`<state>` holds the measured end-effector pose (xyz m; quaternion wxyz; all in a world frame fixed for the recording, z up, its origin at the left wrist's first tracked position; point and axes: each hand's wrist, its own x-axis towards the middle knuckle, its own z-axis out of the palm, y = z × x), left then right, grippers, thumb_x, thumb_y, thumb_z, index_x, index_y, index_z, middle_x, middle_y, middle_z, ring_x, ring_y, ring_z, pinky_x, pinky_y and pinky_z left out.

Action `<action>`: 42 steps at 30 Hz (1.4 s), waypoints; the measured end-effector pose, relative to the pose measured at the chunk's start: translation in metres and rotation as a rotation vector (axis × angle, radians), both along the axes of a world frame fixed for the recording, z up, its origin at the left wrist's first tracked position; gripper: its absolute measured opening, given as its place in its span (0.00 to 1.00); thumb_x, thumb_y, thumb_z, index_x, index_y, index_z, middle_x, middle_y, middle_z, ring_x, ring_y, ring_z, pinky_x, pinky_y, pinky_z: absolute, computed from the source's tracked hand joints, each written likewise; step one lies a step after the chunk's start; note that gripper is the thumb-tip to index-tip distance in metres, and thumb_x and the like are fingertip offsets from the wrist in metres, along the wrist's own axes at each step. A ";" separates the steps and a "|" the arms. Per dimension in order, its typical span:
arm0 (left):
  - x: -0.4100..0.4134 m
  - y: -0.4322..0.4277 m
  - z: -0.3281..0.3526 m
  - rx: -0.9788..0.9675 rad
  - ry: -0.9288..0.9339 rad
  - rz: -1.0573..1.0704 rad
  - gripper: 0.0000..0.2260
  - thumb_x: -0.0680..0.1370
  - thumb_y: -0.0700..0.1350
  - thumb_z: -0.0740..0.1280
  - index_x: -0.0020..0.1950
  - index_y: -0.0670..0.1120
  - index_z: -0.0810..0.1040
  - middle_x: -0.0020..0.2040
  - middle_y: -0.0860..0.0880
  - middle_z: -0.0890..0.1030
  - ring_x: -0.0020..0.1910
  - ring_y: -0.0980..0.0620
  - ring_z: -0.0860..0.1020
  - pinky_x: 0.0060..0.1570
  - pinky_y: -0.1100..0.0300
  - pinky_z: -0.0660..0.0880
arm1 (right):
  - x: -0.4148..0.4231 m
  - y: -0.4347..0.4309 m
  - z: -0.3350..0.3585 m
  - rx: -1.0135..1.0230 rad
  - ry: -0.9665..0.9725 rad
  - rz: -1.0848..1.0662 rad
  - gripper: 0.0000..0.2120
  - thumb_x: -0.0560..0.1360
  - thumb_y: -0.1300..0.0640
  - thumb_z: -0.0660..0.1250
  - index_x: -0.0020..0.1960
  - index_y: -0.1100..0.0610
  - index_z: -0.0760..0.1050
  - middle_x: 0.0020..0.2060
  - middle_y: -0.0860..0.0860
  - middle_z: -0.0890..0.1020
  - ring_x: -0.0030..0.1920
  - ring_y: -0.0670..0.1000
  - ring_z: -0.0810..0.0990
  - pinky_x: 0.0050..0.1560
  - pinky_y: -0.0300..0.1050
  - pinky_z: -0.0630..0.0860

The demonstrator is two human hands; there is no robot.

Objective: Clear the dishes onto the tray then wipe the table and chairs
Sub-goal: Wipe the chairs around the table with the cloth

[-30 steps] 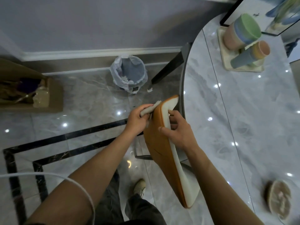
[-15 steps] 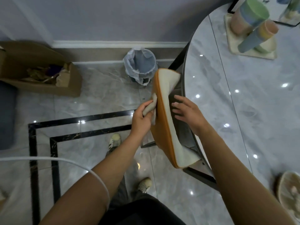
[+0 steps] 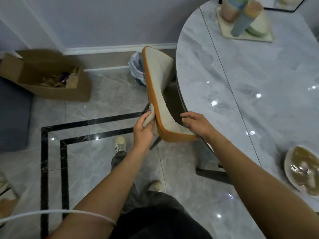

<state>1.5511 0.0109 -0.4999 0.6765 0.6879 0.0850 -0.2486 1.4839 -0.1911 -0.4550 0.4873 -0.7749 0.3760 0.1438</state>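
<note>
Presently the left grip (image 3: 143,130), a bare hand, is clenched round a bunched beige cloth (image 3: 149,118). It presses the cloth against the orange rear edge of the upholstered chair back (image 3: 159,94), low on that edge. The chair back, orange behind and cream in front, stands tilted just beside the rim of the grey marble-patterned round desk (image 3: 241,104). Its dark seat and legs are largely hidden under the desk and behind the right forearm. The right grip (image 3: 196,124) is released, fingers loosely spread and holding nothing, with the heel of the hand at the lower corner of the cream face. Whether the fingertips touch the seat cannot be determined.

At the far end of the desk sits a cream square tray (image 3: 250,38). It carries a pink cup (image 3: 228,11), a tilted blue tumbler with an orange top (image 3: 241,23) and a pale green bowl (image 3: 259,23). All are blurred, and the cup is cut off by the top of the frame. Near the right edge of the desk, well apart from the tray, stands a pale round dish (image 3: 287,163). Its brownish contents are too blurred to identify.

On the tiled floor, a lined waste bin (image 3: 135,69) is half hidden behind the chair back. An open cardboard box (image 3: 51,90) of indistinct scraps lies by the wall. A white cord (image 3: 69,212) crosses the left forearm.
</note>
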 end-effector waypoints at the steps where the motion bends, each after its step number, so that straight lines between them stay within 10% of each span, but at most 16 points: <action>1: -0.008 0.001 -0.001 0.005 0.009 0.016 0.15 0.84 0.42 0.67 0.69 0.53 0.80 0.65 0.50 0.81 0.63 0.53 0.79 0.66 0.48 0.79 | -0.009 -0.001 -0.003 -0.017 -0.001 0.000 0.13 0.81 0.54 0.67 0.65 0.51 0.82 0.61 0.49 0.82 0.62 0.52 0.80 0.69 0.51 0.75; 12: -0.101 0.007 -0.014 0.220 0.168 -0.215 0.12 0.80 0.41 0.69 0.54 0.60 0.83 0.55 0.52 0.84 0.56 0.49 0.81 0.62 0.42 0.80 | -0.095 -0.025 -0.021 0.112 -0.118 -0.258 0.05 0.79 0.56 0.68 0.50 0.49 0.83 0.43 0.48 0.82 0.44 0.51 0.82 0.49 0.47 0.78; 23: -0.106 -0.087 -0.030 -0.279 0.872 -0.073 0.17 0.84 0.36 0.57 0.72 0.32 0.71 0.61 0.33 0.79 0.63 0.37 0.78 0.71 0.44 0.72 | -0.166 -0.058 -0.030 0.219 -0.165 -0.539 0.07 0.80 0.63 0.66 0.56 0.60 0.81 0.45 0.58 0.78 0.37 0.52 0.77 0.38 0.42 0.73; 42: -0.081 0.004 0.068 -0.444 0.604 0.126 0.17 0.70 0.36 0.62 0.57 0.34 0.79 0.48 0.37 0.87 0.45 0.44 0.86 0.39 0.57 0.84 | -0.154 -0.051 -0.012 0.299 -0.214 -0.495 0.06 0.79 0.57 0.69 0.54 0.55 0.82 0.54 0.57 0.83 0.45 0.53 0.84 0.48 0.48 0.79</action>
